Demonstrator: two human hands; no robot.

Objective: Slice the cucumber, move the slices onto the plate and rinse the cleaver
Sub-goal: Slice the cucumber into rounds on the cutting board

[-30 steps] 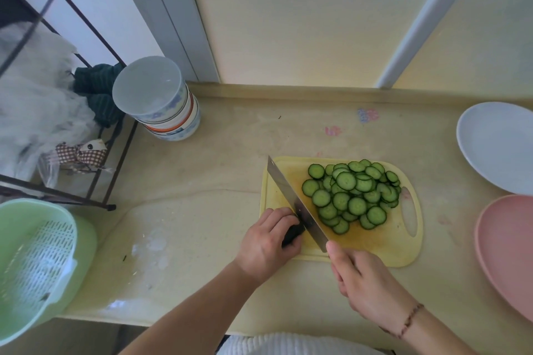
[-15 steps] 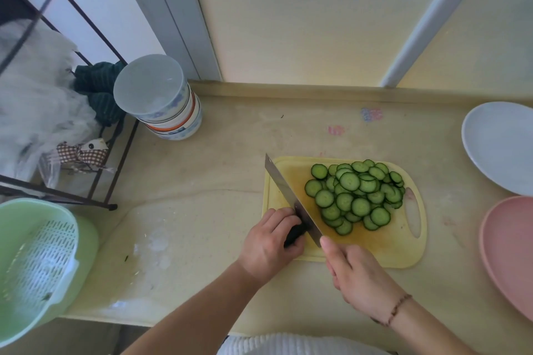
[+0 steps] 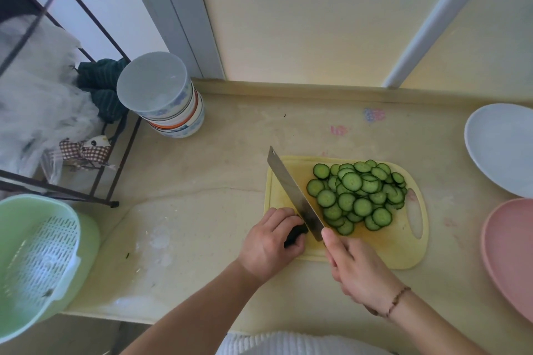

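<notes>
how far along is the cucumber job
Mostly sliced: a pile of green cucumber slices lies on the yellow cutting board. In hand: left hand grips the dark cucumber end, right hand holds the steel cleaver against it. Left: plating on the white plate, rinsing.

The scene is lit softly and evenly by diffuse daylight from the pale wall panels point(image 3: 302, 17) behind the tabletop point(image 3: 219, 170), which is given a warm yellowish cast. Only faint shadows are thrown. Straight lines are bowed by wide-angle distortion toward the edges. The wire rack point(image 3: 72, 23) at far left is rendered blurred.
</notes>
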